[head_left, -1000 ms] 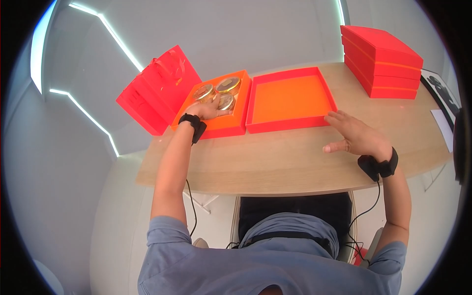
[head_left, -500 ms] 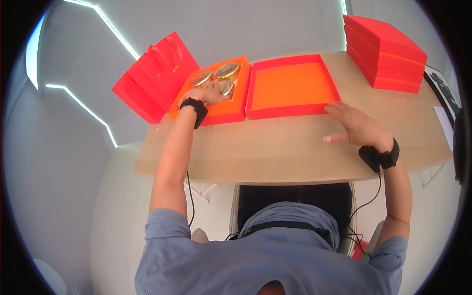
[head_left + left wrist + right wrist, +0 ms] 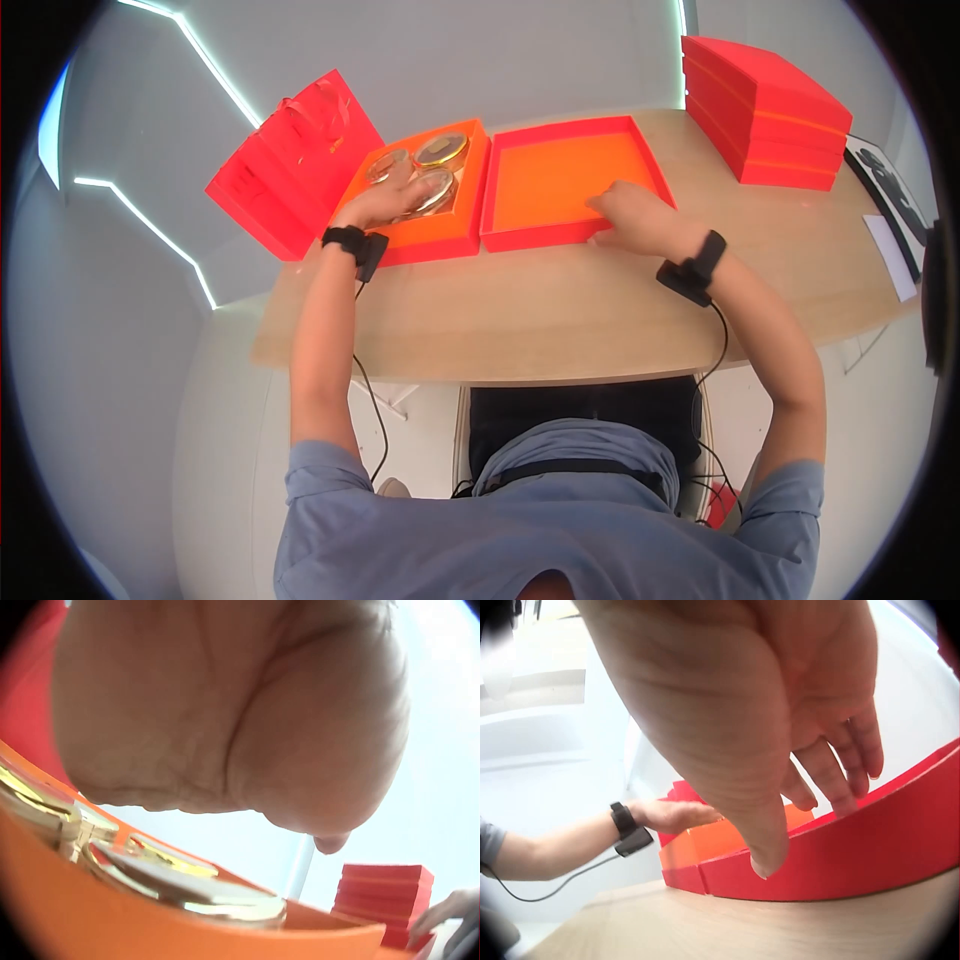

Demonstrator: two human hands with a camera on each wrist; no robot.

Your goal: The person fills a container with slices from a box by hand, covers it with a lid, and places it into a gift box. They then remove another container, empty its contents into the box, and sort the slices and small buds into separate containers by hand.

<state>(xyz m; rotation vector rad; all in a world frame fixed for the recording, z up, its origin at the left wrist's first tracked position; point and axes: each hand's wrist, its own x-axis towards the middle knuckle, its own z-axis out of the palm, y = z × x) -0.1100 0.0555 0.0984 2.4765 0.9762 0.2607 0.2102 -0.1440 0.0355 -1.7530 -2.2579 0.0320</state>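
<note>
On the left stands a red box with an orange inside (image 3: 430,250), holding round clear jars with gold rims (image 3: 441,149). My left hand (image 3: 375,205) is over its near part, fingers stretched towards the nearest jar (image 3: 436,187); in the left wrist view the palm (image 3: 232,705) hangs above the jars (image 3: 180,881), fingertips hidden. Beside the box lies a shallow red tray or lid with an orange floor (image 3: 560,175). My right hand (image 3: 645,220) is at its front edge. In the right wrist view the thumb is before the red wall (image 3: 870,855), the loosely bent fingers near its rim.
A red paper bag (image 3: 295,165) leans behind the box on the left. Several red boxes (image 3: 765,115) are stacked at the back right, with a black-framed item (image 3: 890,195) and a white sheet (image 3: 890,257) beside them. The table's front edge (image 3: 480,380) curves near the body.
My right hand has moved left, from the tray's right corner to its front edge, with its fingers bending more. My left hand stays over the jars. The head view has shifted slightly.
</note>
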